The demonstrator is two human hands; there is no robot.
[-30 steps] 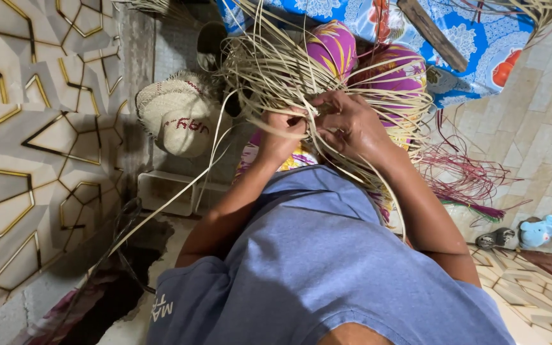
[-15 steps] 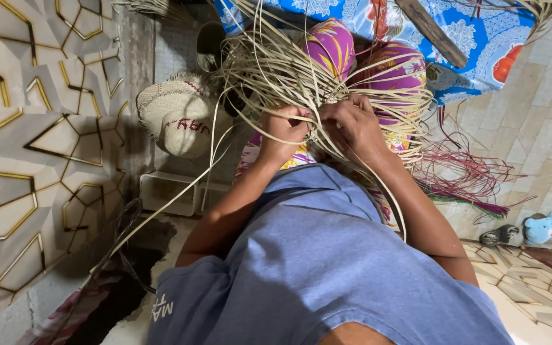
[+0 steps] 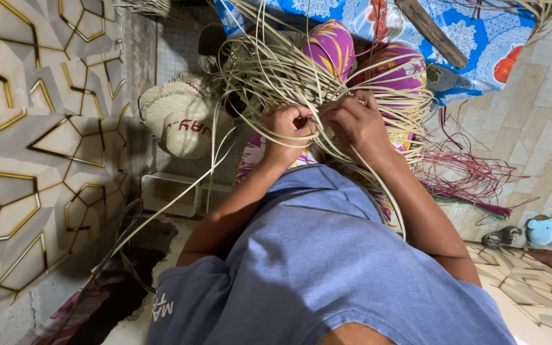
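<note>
I find both hands at the woven piece on the lap: left hand (image 3: 287, 124) fisted on pale straw strands (image 3: 269, 70), right hand (image 3: 356, 121) pinching strands beside it. By my judgement the weave is partly built; long loose ends remain unworked. A finished straw hat (image 3: 177, 118) lies at the wall

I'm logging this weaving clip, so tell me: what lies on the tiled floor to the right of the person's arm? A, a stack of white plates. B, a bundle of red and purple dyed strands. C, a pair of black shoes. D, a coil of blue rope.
B: a bundle of red and purple dyed strands fans out over the tiled floor, beside the arm of the right hand working the pale straw strips.
</note>
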